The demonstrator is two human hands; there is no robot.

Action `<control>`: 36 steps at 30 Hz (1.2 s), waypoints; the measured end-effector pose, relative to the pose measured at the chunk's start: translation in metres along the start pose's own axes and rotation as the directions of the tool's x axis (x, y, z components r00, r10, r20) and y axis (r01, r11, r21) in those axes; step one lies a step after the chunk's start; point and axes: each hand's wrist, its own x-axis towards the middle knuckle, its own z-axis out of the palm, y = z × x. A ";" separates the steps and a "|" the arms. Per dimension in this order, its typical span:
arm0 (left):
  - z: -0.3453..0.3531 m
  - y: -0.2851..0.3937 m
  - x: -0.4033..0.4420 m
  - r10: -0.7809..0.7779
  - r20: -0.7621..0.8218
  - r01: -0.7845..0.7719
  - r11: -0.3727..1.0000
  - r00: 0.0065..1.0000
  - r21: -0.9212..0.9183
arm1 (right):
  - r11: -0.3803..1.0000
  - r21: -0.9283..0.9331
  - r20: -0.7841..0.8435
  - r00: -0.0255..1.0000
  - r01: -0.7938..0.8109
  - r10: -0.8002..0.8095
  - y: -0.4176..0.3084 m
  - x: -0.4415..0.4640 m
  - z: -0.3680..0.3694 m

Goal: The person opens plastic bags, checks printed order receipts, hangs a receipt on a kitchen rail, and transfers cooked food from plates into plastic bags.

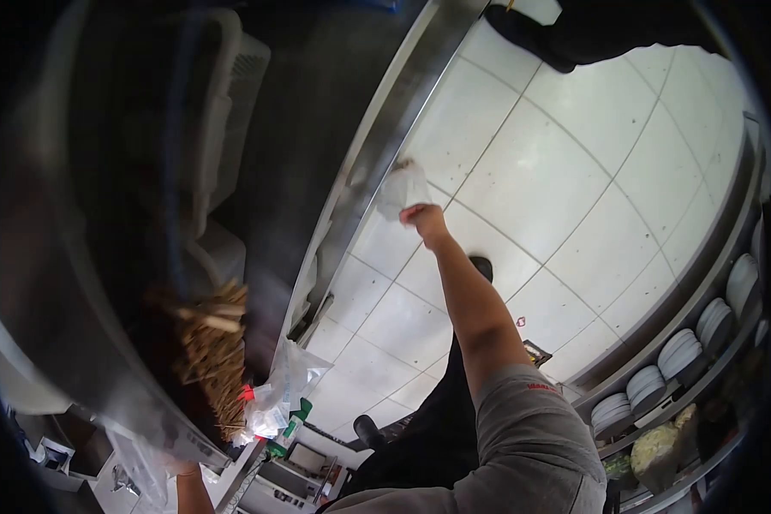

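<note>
My right hand (424, 220) is stretched out over the tiled floor, fingers closed on a thin, see-through plastic bag (403, 190). The bag hangs by the edge of the metal counter and is slightly blurred. Low on the left, my left hand (180, 466) shows only in part beside a clear plastic sheet or bag (141, 467); its fingers are hidden. Between the two, a heap of brown, stick-like pieces (216, 360) lies on the dark surface. Crumpled clear plastic packaging (278, 390) with red and green bits sits near the heap.
White baskets (231, 120) stand on the left. A metal counter edge (385, 94) runs diagonally beside the tiled floor (557, 180). Several stacks of white plates (679, 354) and bagged greens (655, 450) fill shelves on the right. Another person's dark shoe (531, 38) is at the top.
</note>
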 end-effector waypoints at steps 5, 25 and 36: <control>0.085 0.014 0.031 -0.150 -0.262 -0.101 0.659 0.953 -0.745 | 0.949 0.284 0.243 0.968 -0.138 0.068 -0.069 -0.141 -0.022; -0.129 0.152 -0.045 -0.225 -0.305 -0.182 0.443 0.925 -0.878 | 0.875 0.461 0.887 -0.043 0.148 -0.460 -0.368 -0.701 0.331; -0.302 -0.064 -0.070 0.003 -0.602 -0.586 0.233 0.798 -0.776 | 0.625 -0.298 0.431 0.686 0.722 -0.586 -0.265 -0.615 0.448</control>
